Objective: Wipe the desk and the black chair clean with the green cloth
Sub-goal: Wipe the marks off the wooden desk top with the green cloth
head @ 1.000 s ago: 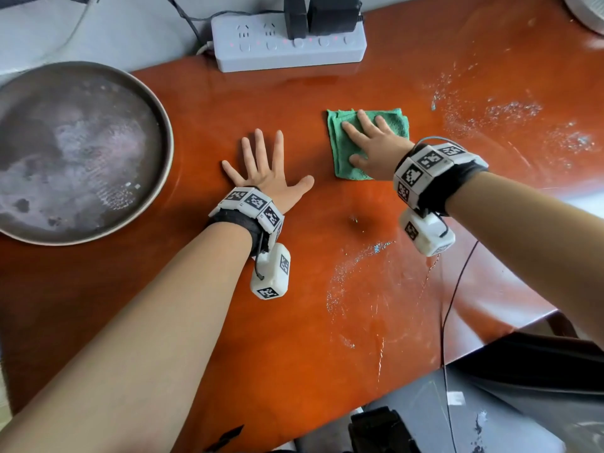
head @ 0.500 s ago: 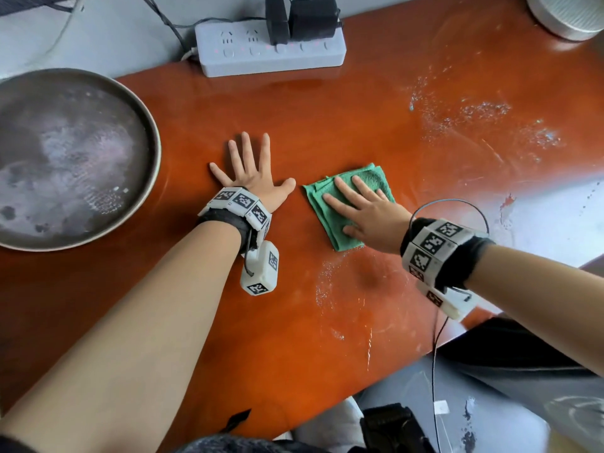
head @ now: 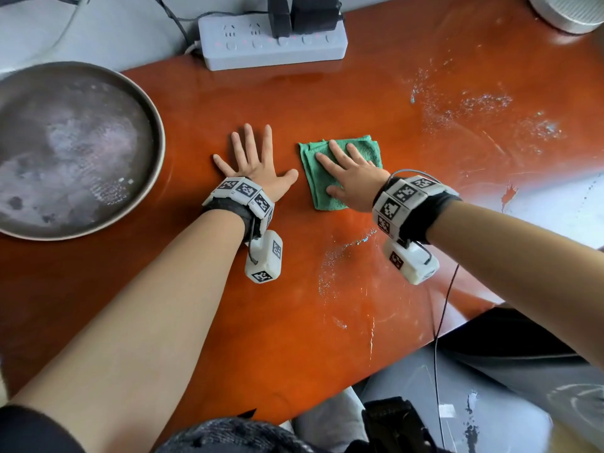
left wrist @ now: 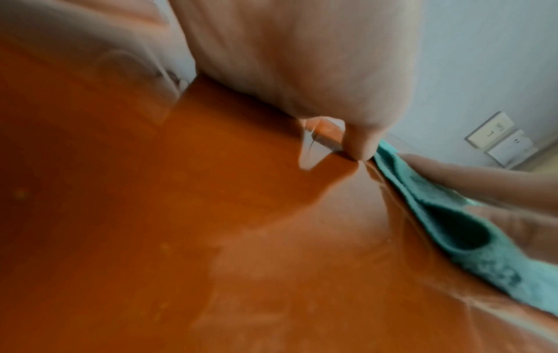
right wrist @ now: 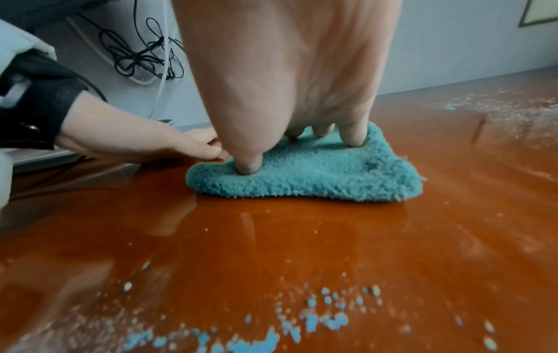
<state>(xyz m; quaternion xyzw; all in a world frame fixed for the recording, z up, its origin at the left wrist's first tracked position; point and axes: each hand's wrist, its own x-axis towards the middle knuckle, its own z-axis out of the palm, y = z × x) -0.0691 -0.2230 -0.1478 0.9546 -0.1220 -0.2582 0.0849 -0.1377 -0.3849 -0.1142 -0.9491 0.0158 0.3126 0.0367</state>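
The folded green cloth (head: 367,148) (right wrist: 317,176) (left wrist: 453,227) lies on the glossy orange-brown desk (head: 327,103). My right hand (head: 351,173) (right wrist: 286,71) presses flat on it, fingers straight and spread. My left hand (head: 258,161) (right wrist: 135,141) lies flat on the bare desk just left of the cloth, fingers spread, thumb tip close to the cloth's edge and holding nothing. Pale wet specks (head: 346,256) (right wrist: 271,329) sit on the desk between the cloth and me; more specks (head: 474,109) are at the far right. A dark shape (head: 510,335) below the desk's near-right edge may be the black chair.
A large round metal tray (head: 157,132) sits on the left of the desk. A white power strip (head: 248,50) with black plugs lies along the far edge. A round pale object (head: 568,11) stands at the far right corner. A thin black cable (head: 441,305) hangs from my right wrist.
My right hand slid the cloth toward me, then pushed it partway back; it is now level with my left hand, which has stayed flat on the desk.
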